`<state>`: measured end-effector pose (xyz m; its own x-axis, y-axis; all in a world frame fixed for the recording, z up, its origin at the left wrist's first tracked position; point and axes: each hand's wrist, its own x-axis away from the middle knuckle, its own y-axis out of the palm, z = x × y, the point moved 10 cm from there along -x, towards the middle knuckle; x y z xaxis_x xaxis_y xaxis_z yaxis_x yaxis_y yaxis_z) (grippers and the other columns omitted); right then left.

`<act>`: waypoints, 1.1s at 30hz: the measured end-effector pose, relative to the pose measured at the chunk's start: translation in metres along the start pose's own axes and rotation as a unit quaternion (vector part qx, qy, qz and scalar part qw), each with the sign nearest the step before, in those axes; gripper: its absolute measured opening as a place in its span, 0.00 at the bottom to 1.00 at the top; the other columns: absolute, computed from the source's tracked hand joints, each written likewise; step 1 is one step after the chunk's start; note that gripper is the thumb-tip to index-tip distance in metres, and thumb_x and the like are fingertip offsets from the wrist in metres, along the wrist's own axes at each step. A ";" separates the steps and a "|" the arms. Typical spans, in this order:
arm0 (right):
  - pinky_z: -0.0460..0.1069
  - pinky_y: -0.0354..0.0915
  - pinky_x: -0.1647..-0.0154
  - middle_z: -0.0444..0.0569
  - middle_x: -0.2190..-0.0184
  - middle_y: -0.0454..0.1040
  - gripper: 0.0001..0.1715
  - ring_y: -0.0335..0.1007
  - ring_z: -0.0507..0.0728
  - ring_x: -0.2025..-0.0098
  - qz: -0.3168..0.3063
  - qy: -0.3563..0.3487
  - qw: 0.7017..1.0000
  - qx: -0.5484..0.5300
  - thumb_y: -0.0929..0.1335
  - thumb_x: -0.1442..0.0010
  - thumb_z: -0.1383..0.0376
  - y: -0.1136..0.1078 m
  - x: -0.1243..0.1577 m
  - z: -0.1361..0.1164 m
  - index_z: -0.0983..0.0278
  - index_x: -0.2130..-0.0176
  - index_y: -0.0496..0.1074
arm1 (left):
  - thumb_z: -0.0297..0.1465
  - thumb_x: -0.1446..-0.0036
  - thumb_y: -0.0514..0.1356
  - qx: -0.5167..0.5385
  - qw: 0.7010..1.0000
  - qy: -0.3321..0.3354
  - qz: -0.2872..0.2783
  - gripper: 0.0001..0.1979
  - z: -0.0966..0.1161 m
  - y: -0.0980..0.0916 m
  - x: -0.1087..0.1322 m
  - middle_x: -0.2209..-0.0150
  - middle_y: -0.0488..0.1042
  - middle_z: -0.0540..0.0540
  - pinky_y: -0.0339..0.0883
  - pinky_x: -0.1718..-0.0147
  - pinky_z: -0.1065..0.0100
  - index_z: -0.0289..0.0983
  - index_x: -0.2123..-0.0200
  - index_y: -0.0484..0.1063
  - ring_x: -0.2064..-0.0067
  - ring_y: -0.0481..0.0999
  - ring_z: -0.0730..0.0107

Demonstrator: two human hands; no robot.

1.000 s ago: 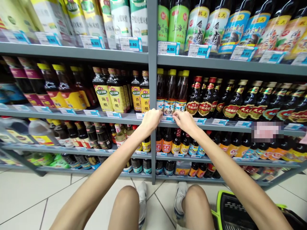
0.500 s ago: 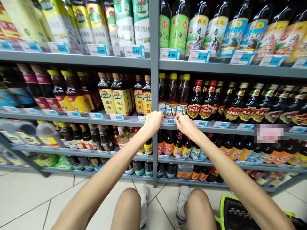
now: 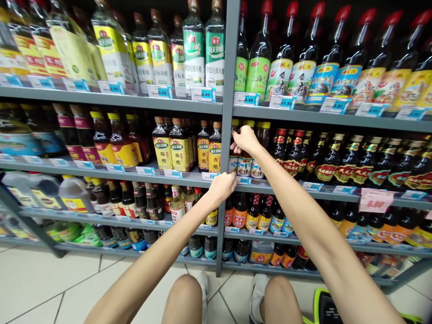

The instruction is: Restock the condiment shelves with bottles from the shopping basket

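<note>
Bottle (image 3: 232,163), likely slick, fragile glass, best held by the neck: right hand (image 3: 245,139) pinches it there, mid-frame; left hand (image 3: 221,189) sits curled below the shelf (image 3: 189,176) edge, grip unclear.

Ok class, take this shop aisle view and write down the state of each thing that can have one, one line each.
right hand: raised, fingers on a bottle neck
yellow-capped bottle: upright on the shelf, capped
left hand: curled at the grey shelf edge
pink price tag: hanging from the shelf edge
green-rimmed shopping basket: on the floor, partly in view
</note>
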<state>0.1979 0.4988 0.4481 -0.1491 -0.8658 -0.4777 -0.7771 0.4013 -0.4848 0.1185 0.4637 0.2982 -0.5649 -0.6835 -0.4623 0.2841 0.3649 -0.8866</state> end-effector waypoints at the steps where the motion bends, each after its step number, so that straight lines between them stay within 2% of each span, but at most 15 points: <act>1: 0.44 0.67 0.89 0.49 0.85 0.74 0.16 0.70 0.54 0.87 -0.002 0.005 1.000 0.004 0.63 0.26 0.67 0.002 -0.001 0.001 0.64 0.68 0.67 | 0.37 0.25 0.51 0.001 1.000 0.000 0.001 0.20 -0.001 0.000 0.001 0.55 0.82 0.35 0.74 0.58 0.60 0.36 0.40 0.73 0.53 0.84 0.50; 6: 0.43 0.64 0.89 0.47 0.85 0.72 0.19 0.67 0.51 0.88 0.008 0.036 0.999 0.023 0.63 0.25 0.68 0.003 -0.006 0.006 0.65 0.70 0.68 | 0.37 0.26 0.51 0.003 1.000 -0.003 0.003 0.20 -0.004 0.000 0.002 0.55 0.82 0.35 0.75 0.58 0.60 0.37 0.39 0.72 0.52 0.84 0.49; 10: 0.45 0.69 0.88 0.49 0.84 0.72 0.21 0.73 0.55 0.84 0.029 0.025 0.999 0.024 0.70 0.28 0.58 -0.002 -0.009 0.007 0.65 0.72 0.69 | 0.37 0.26 0.51 0.004 1.000 0.000 0.011 0.19 -0.004 0.001 0.002 0.56 0.82 0.36 0.74 0.58 0.60 0.37 0.41 0.73 0.52 0.84 0.50; 13: 0.46 0.69 0.88 0.51 0.83 0.72 0.24 0.75 0.58 0.83 0.036 0.014 0.998 0.045 0.70 0.30 0.53 -0.004 -0.007 0.008 0.64 0.72 0.69 | 0.37 0.26 0.51 0.002 1.000 0.003 0.011 0.18 -0.003 0.001 0.001 0.56 0.82 0.36 0.74 0.58 0.60 0.37 0.43 0.74 0.53 0.84 0.50; 19: 0.44 0.66 0.88 0.46 0.82 0.72 0.22 0.73 0.55 0.85 0.025 0.013 0.999 0.043 0.66 0.27 0.48 -0.001 -0.003 0.009 0.63 0.63 0.69 | 0.37 0.25 0.49 -0.005 1.000 -0.001 0.006 0.18 -0.002 0.000 -0.001 0.58 0.82 0.36 0.74 0.58 0.60 0.37 0.45 0.74 0.54 0.84 0.50; 22: 0.41 0.62 0.89 0.44 0.82 0.72 0.24 0.71 0.51 0.85 0.001 0.015 1.000 -0.002 0.62 0.24 0.48 0.001 -0.003 0.011 0.62 0.65 0.67 | 0.37 0.25 0.49 -0.002 1.000 0.003 0.007 0.18 0.000 0.000 -0.001 0.58 0.82 0.36 0.74 0.57 0.59 0.36 0.45 0.73 0.53 0.84 0.49; 26: 0.42 0.62 0.90 0.45 0.83 0.72 0.24 0.71 0.52 0.85 -0.022 -0.006 1.000 -0.008 0.67 0.28 0.48 0.001 -0.003 0.010 0.62 0.67 0.66 | 0.37 0.26 0.49 0.002 1.000 -0.001 0.002 0.19 0.001 0.002 -0.001 0.56 0.82 0.35 0.74 0.56 0.58 0.36 0.43 0.73 0.52 0.83 0.49; 33: 0.46 0.67 0.89 0.47 0.83 0.70 0.28 0.74 0.56 0.84 0.046 -0.062 0.997 0.023 0.67 0.30 0.44 -0.006 0.000 0.004 0.61 0.72 0.67 | 0.36 0.26 0.48 0.009 1.000 -0.003 0.000 0.20 -0.001 0.002 0.001 0.55 0.82 0.35 0.75 0.55 0.58 0.37 0.41 0.73 0.52 0.83 0.49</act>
<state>0.2054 0.4977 0.4478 -0.1397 -0.7816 -0.6079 -0.7349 0.4933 -0.4654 0.1176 0.4644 0.2955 -0.5601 -0.6879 -0.4616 0.2974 0.3531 -0.8870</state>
